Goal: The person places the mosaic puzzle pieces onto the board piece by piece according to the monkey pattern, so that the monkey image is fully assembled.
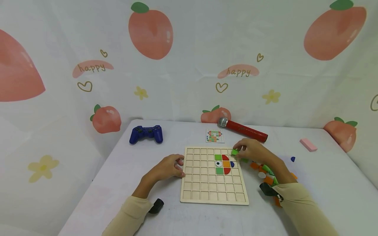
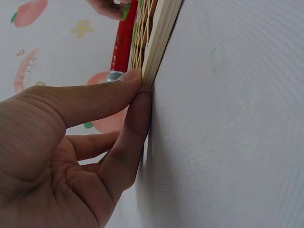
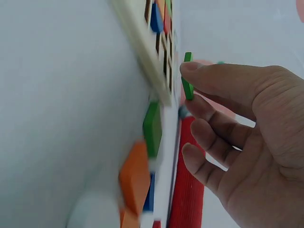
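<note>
A pale wooden grid board (image 1: 213, 198) lies on the table. My left hand (image 1: 169, 167) holds its left edge, thumb and finger pinching the rim (image 2: 159, 42) in the left wrist view. Over the board's far right corner, my right hand (image 1: 253, 151) pinches a green tile (image 3: 188, 78) between thumb and fingertip. In the board's cells sit green squares (image 1: 220, 170), red half-rounds (image 1: 226, 171), an orange square (image 1: 226, 164), a white eye tile (image 1: 218, 164) and a blue half-round (image 1: 232, 164).
Loose coloured pieces (image 1: 268, 180) lie right of the board, partly under my right forearm. Behind the board are a pattern card (image 1: 215, 135) and a red microphone (image 1: 246, 130). A blue game controller (image 1: 146, 134) rests back left, a pink block (image 1: 308, 144) back right.
</note>
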`<state>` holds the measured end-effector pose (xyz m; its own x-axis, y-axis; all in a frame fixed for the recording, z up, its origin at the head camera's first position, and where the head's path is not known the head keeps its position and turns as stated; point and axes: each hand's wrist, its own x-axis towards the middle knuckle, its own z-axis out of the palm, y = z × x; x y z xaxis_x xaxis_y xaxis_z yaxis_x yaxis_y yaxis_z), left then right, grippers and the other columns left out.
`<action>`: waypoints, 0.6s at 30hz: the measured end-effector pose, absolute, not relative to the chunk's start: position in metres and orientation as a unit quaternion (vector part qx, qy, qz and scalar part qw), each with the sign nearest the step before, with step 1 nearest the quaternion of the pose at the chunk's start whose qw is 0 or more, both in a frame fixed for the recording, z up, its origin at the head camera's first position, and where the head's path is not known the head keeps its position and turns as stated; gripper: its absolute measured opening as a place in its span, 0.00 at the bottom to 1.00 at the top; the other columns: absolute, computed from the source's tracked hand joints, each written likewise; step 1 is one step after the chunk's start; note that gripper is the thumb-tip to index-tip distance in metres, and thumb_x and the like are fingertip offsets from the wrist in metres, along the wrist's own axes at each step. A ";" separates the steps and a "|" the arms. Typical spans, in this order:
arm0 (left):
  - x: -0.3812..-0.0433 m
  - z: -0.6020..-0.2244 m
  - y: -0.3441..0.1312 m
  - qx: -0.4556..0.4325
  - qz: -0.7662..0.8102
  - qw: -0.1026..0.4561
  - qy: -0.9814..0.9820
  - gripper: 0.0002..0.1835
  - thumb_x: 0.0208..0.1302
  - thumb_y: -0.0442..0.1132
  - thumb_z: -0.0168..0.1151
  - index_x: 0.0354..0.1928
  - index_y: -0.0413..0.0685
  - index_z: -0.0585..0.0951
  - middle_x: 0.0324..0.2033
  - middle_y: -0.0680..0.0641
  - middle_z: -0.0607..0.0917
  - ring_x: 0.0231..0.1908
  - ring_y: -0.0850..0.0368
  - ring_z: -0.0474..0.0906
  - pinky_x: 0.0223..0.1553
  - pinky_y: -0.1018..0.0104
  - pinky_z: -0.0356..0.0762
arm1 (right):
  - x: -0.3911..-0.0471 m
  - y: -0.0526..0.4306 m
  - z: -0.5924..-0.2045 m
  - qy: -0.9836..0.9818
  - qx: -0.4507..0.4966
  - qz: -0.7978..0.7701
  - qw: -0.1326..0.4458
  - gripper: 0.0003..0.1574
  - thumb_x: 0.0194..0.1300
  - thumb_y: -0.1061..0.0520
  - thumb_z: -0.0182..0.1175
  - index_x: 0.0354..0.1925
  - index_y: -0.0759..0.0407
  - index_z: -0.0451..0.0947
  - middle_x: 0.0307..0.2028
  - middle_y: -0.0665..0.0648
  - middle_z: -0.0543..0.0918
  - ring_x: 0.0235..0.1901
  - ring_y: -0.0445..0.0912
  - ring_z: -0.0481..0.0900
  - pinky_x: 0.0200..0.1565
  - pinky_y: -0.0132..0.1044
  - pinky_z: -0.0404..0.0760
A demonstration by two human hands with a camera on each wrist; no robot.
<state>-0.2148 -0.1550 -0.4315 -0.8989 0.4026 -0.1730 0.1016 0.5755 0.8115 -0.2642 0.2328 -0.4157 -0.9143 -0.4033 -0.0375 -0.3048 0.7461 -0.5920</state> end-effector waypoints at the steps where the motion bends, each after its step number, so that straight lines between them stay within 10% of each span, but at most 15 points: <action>1: -0.215 -0.431 -0.155 0.145 0.437 0.172 0.871 0.41 0.57 0.32 0.80 0.71 0.30 0.72 0.50 0.45 0.81 0.47 0.56 0.84 0.50 0.60 0.84 | -0.265 0.229 -0.415 0.930 -0.195 -0.302 0.082 0.20 0.65 0.55 0.73 0.54 0.61 0.88 0.42 0.54 0.85 0.43 0.49 0.76 0.40 0.38 0.79; 18: -0.213 -0.429 -0.154 0.136 0.439 0.175 0.871 0.41 0.57 0.33 0.80 0.71 0.30 0.72 0.50 0.45 0.81 0.47 0.56 0.84 0.51 0.59 0.83 | -0.269 0.177 -0.414 0.915 -0.242 -0.305 0.104 0.15 0.66 0.57 0.71 0.51 0.56 0.89 0.45 0.51 0.86 0.46 0.49 0.78 0.49 0.42 0.79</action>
